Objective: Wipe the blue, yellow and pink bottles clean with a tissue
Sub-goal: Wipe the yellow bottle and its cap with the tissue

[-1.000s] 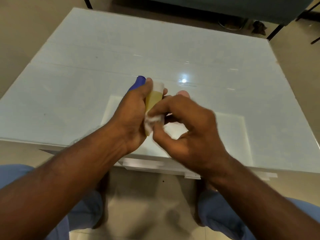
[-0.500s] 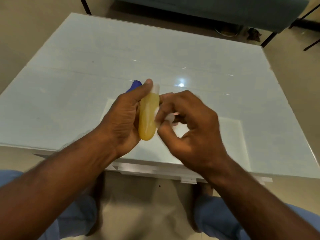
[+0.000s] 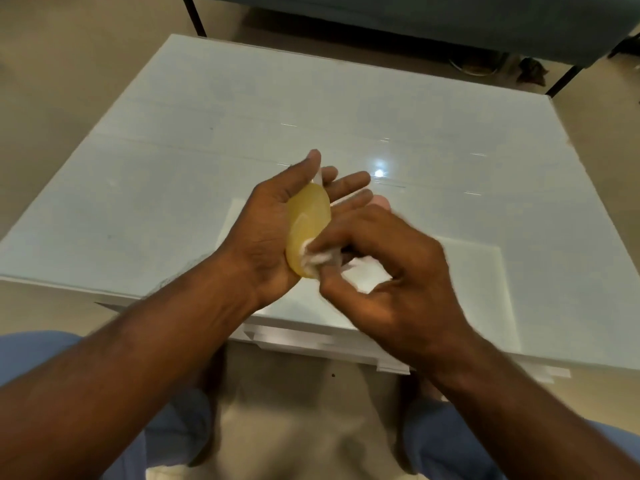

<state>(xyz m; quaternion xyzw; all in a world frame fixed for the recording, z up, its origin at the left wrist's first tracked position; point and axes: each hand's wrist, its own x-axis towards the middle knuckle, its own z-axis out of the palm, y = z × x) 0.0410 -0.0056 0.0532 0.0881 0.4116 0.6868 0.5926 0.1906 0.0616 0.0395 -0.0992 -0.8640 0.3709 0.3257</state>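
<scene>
My left hand holds the yellow bottle above the near part of the table, with the thumb along its top and the fingers stretched behind it. The bottle's white cap end points away from me. My right hand pinches a crumpled white tissue and presses it against the bottle's lower end. A small pink shape, perhaps the pink bottle, peeks out behind my right fingers. The blue bottle is hidden.
A white glass-topped table fills the view, its near edge just under my wrists. A dark-framed piece of furniture stands beyond its far edge. My knees in blue trousers are below.
The tissue has slid from the bottle's middle down to its lower end. My left hand has turned the bottle and spread its fingers. The blue bottle has gone out of sight.
</scene>
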